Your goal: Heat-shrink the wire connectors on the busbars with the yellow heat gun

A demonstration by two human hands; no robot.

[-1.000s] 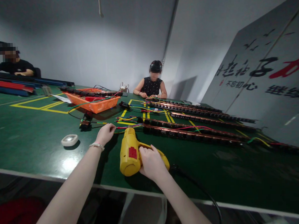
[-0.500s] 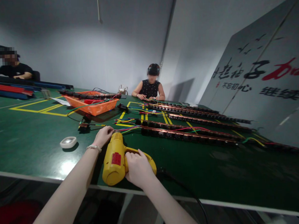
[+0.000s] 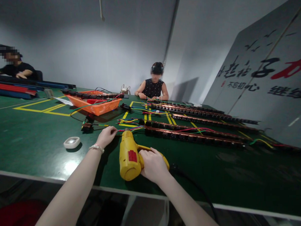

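A yellow heat gun (image 3: 129, 156) with a red label is gripped by its handle in my right hand (image 3: 154, 164). Its nozzle points away from me, over a bundle of coloured wires (image 3: 135, 128). My left hand (image 3: 107, 136) is closed in a pinch on the end of these wires, just left of the nozzle. The wires run right into a long black strip with copper-coloured bars (image 3: 186, 135). Left of my left hand lies a small black connector piece (image 3: 87, 126) with wires. My fingertips on the wires are partly hidden.
An orange basket (image 3: 101, 108) holding strips and wires stands beyond my left hand. A white ring-shaped roll (image 3: 72, 142) lies at left. More copper strips (image 3: 215, 121) stretch right; the gun's black cord (image 3: 192, 184) drops over the table edge. Two people sit across the table.
The heat gun in my right hand has moved right along the wires, away from my left hand. My left hand still pinches the wires; the whole view has shifted slightly.
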